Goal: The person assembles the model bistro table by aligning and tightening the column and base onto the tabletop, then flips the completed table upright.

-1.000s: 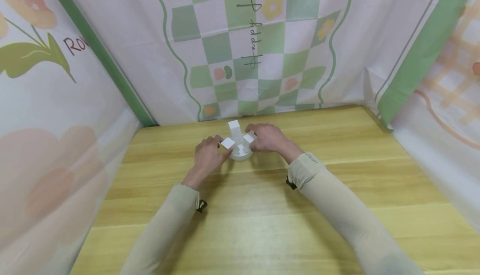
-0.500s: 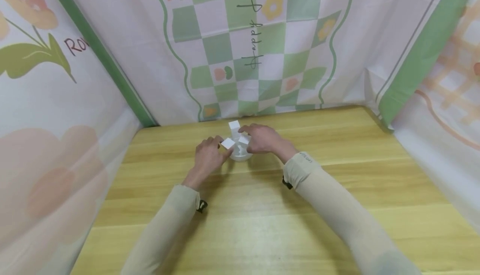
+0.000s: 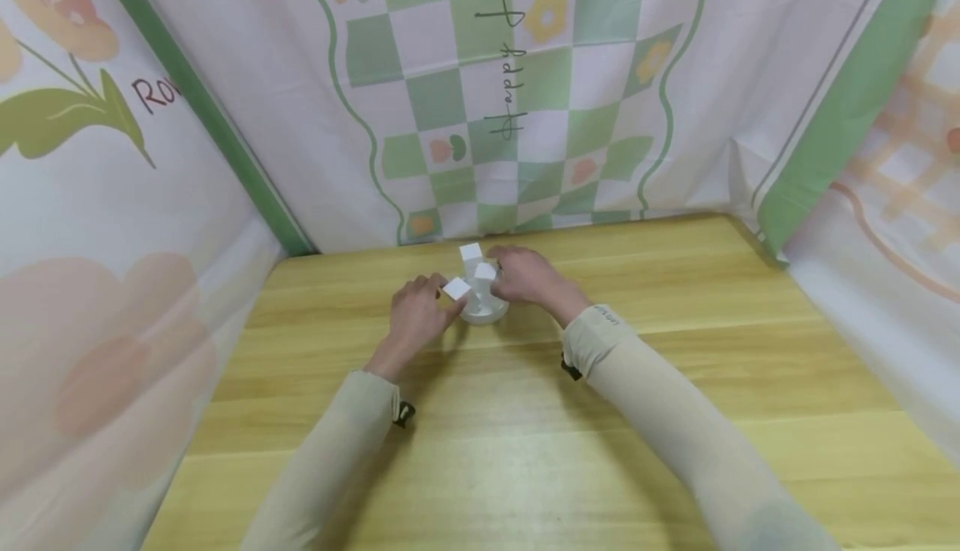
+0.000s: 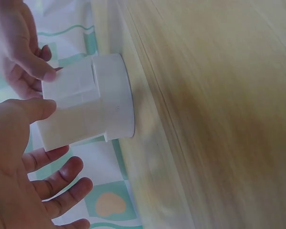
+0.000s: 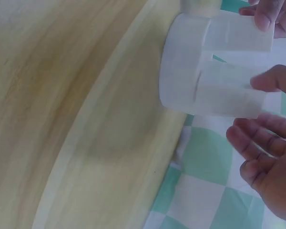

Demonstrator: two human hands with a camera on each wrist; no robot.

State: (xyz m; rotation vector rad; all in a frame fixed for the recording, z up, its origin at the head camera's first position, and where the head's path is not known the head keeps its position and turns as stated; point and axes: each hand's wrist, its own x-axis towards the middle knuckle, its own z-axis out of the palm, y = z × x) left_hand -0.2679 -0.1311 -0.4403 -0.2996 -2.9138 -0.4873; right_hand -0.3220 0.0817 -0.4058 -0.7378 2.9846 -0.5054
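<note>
A low round white dish (image 3: 484,317) rests on the table, and three white rectangular blocks stand up out of it. My left hand (image 3: 418,315) pinches the left block (image 3: 457,288) between thumb and index finger, its other fingers loosely spread in the left wrist view. The right block (image 3: 486,271) is between the thumb and fingers of my right hand (image 3: 528,274); in the right wrist view the thumb (image 5: 271,80) lies on one face near its end. Behind these two, the back block (image 3: 470,252) stands with no hand on it.
The wooden table (image 3: 510,451) runs to a patterned cloth (image 3: 543,109) hanging close behind the dish. More printed cloth (image 3: 97,301) hangs along the left and right sides.
My right hand has shifted slightly left, bringing the right block inward from the dish's right side toward the middle. The left hand and its block stay in place.
</note>
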